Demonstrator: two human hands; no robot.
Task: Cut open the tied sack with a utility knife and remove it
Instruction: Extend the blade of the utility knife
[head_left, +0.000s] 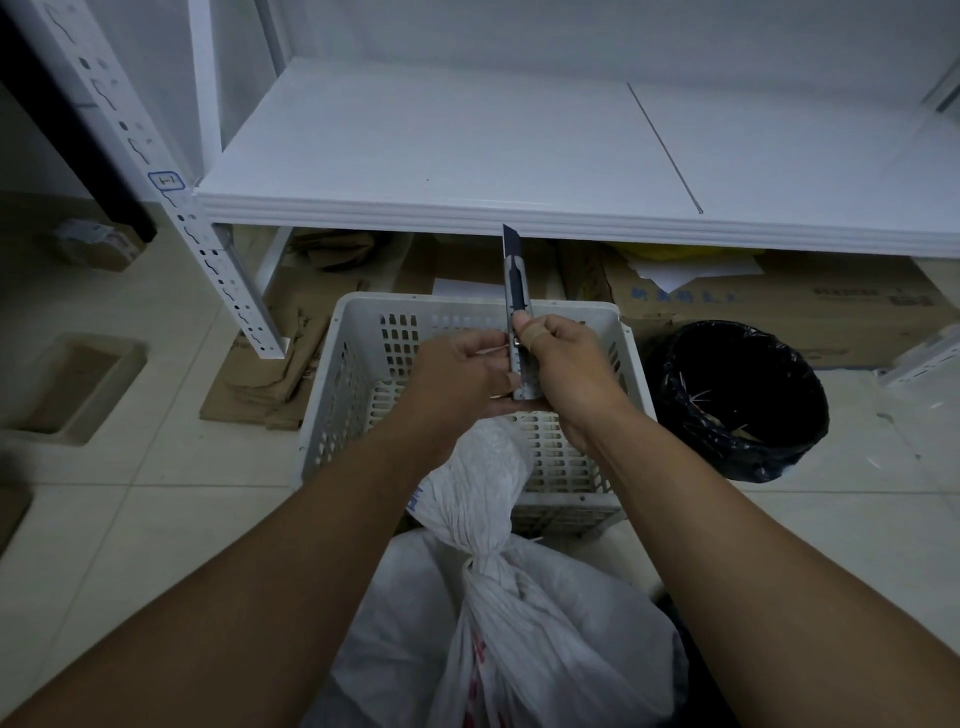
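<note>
1. While the sack (519, 623) stands on the floor between the forearms, touching the white basket (358, 312), its neck is bunched tight at the knot (483, 558) and shows no cut.
2. The right hand (566, 364) grips the knife (517, 312) with its thumb on the slider. The left hand (457, 374) pinches the handle's side. The blade (511, 240) is out, pointing away.
3. By my judgement only the knife is readied. Cutting, opening and removing remain.
</note>
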